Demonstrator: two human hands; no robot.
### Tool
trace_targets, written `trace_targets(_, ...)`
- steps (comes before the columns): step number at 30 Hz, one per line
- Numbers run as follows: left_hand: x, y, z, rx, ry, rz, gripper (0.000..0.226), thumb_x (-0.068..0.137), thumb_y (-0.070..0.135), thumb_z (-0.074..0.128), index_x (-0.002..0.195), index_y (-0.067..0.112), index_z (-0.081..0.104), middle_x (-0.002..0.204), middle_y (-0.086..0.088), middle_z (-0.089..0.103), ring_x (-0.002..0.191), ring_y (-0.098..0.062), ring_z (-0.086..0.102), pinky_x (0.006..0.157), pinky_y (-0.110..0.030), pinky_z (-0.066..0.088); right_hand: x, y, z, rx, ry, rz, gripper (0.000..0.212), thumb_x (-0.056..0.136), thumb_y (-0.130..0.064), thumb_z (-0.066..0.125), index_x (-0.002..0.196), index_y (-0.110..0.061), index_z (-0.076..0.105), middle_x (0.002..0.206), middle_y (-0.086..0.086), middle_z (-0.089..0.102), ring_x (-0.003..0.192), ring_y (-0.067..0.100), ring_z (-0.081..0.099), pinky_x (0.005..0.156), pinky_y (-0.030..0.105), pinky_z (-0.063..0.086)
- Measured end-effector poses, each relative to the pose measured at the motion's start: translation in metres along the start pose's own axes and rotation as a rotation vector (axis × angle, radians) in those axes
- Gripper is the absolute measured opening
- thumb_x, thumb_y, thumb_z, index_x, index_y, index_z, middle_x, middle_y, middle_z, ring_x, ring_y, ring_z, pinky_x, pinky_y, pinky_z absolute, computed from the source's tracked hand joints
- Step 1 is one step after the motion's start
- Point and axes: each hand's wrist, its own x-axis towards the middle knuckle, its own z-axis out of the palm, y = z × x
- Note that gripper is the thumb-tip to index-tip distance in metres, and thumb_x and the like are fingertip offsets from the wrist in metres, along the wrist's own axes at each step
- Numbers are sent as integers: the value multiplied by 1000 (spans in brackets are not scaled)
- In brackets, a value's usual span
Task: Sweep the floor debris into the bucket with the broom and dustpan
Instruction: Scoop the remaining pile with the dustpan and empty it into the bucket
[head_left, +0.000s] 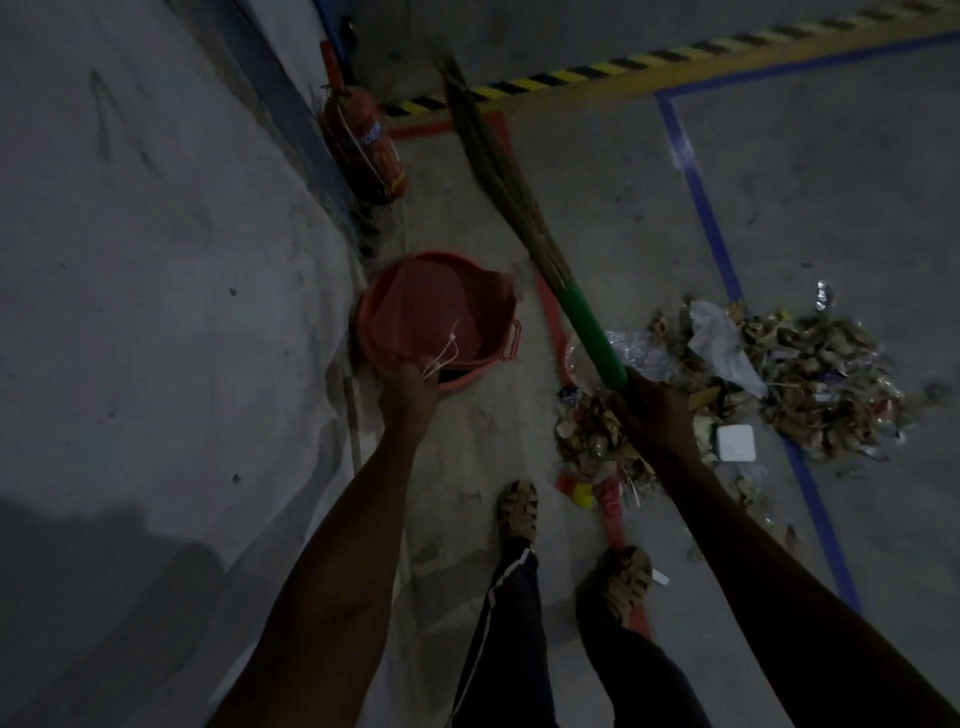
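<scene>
Beside grey wall: left hand (408, 387) gripping red plastic dustpan (436, 312) over bucket to empty; right hand (657, 410) clasping green-handled straw broom (587, 332)

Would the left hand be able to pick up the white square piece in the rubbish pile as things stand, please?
Probably not: the left hand grips the dustpan, and the white piece lies beyond the right arm.

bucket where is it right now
In the head view the red bucket sits on the floor left of centre, beside the wall, gripped at its near rim by the left hand, with the broom to its right.
</scene>
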Motion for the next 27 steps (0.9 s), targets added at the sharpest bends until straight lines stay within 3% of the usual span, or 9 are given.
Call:
trace_targets(3,-28,9,23,0,-48,59,46,96,37,59,116,-4,61,118,-26,63,111,-40,58,92,-43,43,-34,13,-21,-23,53,63,25,97,-20,64,119,-10,69,72,-5,62,58,11,59,51,19,36)
trace_targets(7,-90,34,47,44,-70,161,41,101,32,53,122,-3,61,118,-18,64,113,-35,58,90,-35,39,-95,43,-53,18,127,199,35,97,-25,66,129,-11,66,80,-2,65,71,20,65,59,28,40)
trace_targets(10,-134,39,80,-23,-133,131,46,102,40,46,120,1,60,111,-19,66,105,-38,62,86,-41,47,-149,79,-74,-3,144,260,35,97,-27,66,129,-13,66,75,4,67,64,22,65,57,35,49)
trace_targets(12,-162,36,108,-34,-132,98,49,102,44,44,124,2,57,115,-21,64,106,-40,62,87,-43,50,-186,103,-85,3,150,306,30,98,-29,64,124,-12,68,71,2,66,56,15,63,53,33,52)
trace_targets(14,-202,37,130,-16,-123,34,50,102,44,42,127,2,54,123,-23,60,111,-41,58,92,-45,46,-223,126,-92,39,127,360,24,100,-29,61,116,-12,68,65,-2,63,46,7,59,44,30,51)
trace_targets(18,-274,28,171,9,-76,-30,47,104,39,42,132,2,49,128,-23,57,114,-41,55,91,-45,44,-279,170,-93,94,72,399,22,102,-30,58,111,-11,64,61,3,63,41,14,61,40,38,54)
trace_targets(27,-310,-21,278,-11,102,-232,46,103,38,43,127,-1,51,119,-23,62,106,-42,62,82,-47,48,-306,260,-16,69,-146,433,22,102,-29,56,95,-10,62,63,6,62,47,21,63,47,38,55)
